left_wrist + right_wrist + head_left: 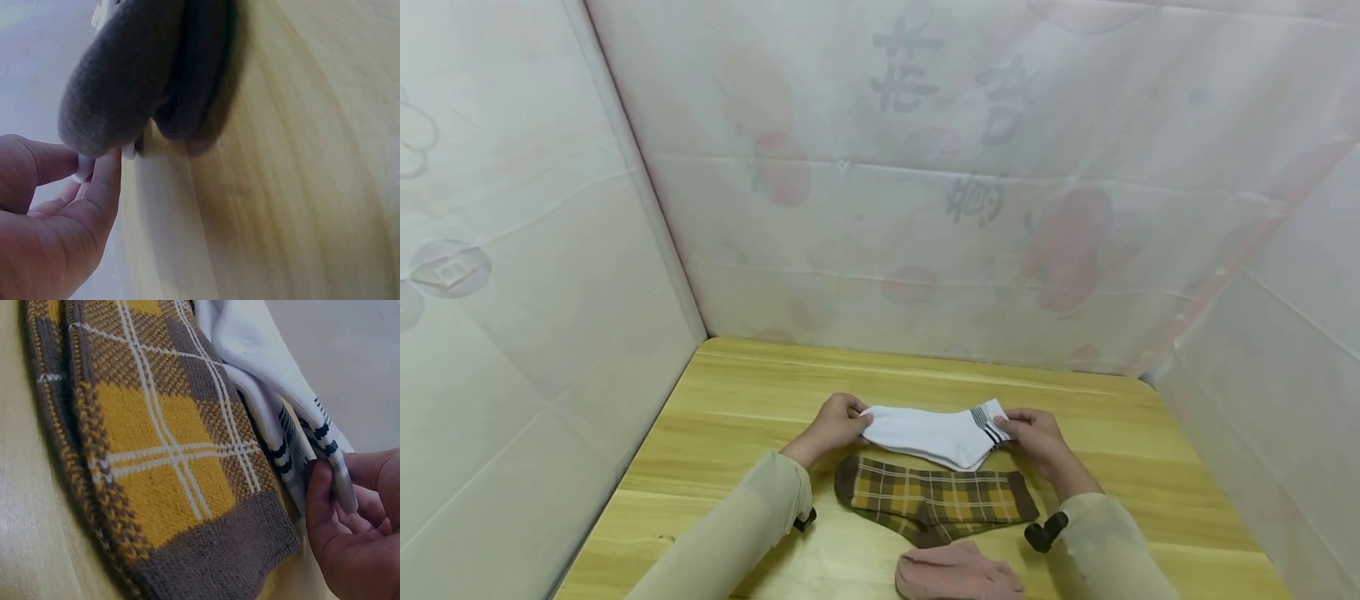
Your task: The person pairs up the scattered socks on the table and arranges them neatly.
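Note:
A pair of white ankle socks (917, 429) with dark stripes at the cuff stretches sideways between the two hands. My left hand (841, 423) pinches the toe end between thumb and fingers. At the cuff, my right hand (1036, 433) pinches the upper sock (250, 340); the cuff of the lower one hangs just beside the fingers. Nearer to me lies a pair of brown and yellow plaid socks (940, 496), toes to the left. Its dark toes (115, 81) cover most of the white socks in the left wrist view.
Pink socks (958, 573) lie at the near edge of view, below the plaid pair. The wooden table (700, 467) meets printed cloth walls (887, 250) at the back and sides.

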`<action>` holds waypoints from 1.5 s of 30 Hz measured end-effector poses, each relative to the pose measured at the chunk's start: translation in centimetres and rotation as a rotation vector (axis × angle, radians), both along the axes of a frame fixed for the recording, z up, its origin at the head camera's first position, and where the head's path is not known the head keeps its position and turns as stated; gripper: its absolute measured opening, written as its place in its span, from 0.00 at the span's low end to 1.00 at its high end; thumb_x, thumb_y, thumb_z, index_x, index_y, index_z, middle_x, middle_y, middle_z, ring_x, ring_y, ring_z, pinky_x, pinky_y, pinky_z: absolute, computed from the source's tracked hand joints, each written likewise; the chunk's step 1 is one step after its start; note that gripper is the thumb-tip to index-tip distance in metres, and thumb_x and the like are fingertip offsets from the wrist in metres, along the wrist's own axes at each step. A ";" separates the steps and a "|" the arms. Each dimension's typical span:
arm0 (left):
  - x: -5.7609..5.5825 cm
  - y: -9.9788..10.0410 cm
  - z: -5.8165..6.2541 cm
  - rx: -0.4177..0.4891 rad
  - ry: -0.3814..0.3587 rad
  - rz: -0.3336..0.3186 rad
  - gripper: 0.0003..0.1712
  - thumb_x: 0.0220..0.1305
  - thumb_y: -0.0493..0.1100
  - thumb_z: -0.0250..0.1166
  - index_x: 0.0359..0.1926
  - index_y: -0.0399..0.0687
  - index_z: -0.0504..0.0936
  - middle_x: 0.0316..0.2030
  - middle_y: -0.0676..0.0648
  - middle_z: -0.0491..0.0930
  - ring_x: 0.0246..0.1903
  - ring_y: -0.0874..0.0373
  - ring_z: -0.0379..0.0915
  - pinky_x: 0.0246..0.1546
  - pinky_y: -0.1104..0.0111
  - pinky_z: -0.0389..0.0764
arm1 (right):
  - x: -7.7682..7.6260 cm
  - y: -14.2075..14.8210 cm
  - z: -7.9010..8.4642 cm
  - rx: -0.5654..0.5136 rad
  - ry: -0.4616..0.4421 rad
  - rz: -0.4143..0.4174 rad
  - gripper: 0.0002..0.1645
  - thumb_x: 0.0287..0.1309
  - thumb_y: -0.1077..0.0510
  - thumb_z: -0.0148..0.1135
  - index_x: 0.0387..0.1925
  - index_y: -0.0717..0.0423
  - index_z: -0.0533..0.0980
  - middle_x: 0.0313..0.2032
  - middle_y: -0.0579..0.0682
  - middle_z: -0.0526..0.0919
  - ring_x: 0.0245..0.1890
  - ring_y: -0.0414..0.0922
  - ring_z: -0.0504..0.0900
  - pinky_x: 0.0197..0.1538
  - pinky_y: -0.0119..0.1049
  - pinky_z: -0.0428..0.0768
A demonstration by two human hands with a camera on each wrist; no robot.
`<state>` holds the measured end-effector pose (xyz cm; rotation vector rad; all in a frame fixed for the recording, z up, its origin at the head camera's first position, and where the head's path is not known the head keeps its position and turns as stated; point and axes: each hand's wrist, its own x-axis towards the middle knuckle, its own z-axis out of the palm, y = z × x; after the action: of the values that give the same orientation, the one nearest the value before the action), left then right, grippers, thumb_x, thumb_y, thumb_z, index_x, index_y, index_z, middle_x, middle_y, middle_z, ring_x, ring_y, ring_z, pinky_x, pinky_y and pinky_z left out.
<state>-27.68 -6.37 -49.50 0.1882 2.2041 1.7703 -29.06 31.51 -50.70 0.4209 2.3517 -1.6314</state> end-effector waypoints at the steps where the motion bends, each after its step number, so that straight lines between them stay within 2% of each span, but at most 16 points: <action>1: 0.0 0.0 -0.1 0.001 -0.003 -0.001 0.13 0.77 0.32 0.61 0.53 0.21 0.80 0.38 0.31 0.86 0.30 0.47 0.87 0.36 0.57 0.91 | 0.0 -0.1 0.0 0.012 0.005 0.002 0.32 0.74 0.52 0.67 0.67 0.73 0.73 0.55 0.62 0.83 0.42 0.40 0.85 0.45 0.35 0.88; 9: -0.1 0.0 -0.4 -0.028 -0.018 0.001 0.14 0.76 0.32 0.63 0.53 0.22 0.80 0.38 0.33 0.86 0.28 0.49 0.87 0.34 0.61 0.91 | 0.3 -1.1 0.1 0.183 0.090 0.033 0.24 0.73 0.57 0.67 0.60 0.73 0.78 0.44 0.61 0.89 0.33 0.40 0.85 0.37 0.36 0.88; 16: -0.3 -0.1 -0.3 -0.060 -0.004 -0.015 0.15 0.76 0.33 0.64 0.54 0.22 0.81 0.37 0.34 0.86 0.29 0.46 0.88 0.34 0.60 0.91 | 0.5 -1.3 0.4 0.264 0.125 0.040 0.26 0.71 0.53 0.70 0.58 0.71 0.80 0.43 0.60 0.89 0.35 0.39 0.83 0.36 0.34 0.83; 25: -0.5 -0.2 -0.5 -0.120 0.008 -0.011 0.13 0.74 0.35 0.67 0.50 0.26 0.84 0.33 0.38 0.86 0.29 0.49 0.88 0.34 0.61 0.90 | 0.7 -1.3 0.2 0.321 0.159 0.025 0.22 0.67 0.53 0.74 0.52 0.68 0.83 0.42 0.59 0.88 0.37 0.43 0.82 0.35 0.34 0.80; 34: -0.4 -0.1 -0.5 -0.194 0.035 0.007 0.10 0.71 0.36 0.69 0.46 0.30 0.86 0.32 0.41 0.85 0.30 0.56 0.82 0.32 0.66 0.83 | 0.8 -1.2 -0.1 0.384 0.172 0.022 0.20 0.66 0.52 0.75 0.47 0.66 0.84 0.41 0.59 0.88 0.39 0.47 0.82 0.37 0.34 0.79; 45: -0.6 -0.3 -0.5 -0.194 0.022 0.019 0.10 0.71 0.36 0.70 0.47 0.31 0.86 0.34 0.41 0.85 0.30 0.56 0.81 0.33 0.65 0.84 | 0.5 -1.1 0.1 0.404 0.163 0.025 0.18 0.70 0.54 0.69 0.48 0.68 0.84 0.43 0.61 0.86 0.41 0.50 0.81 0.38 0.34 0.78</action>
<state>-28.26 -6.66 -49.97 0.1444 2.3830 1.5586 -28.53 30.43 -50.64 0.3395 2.8035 -1.2147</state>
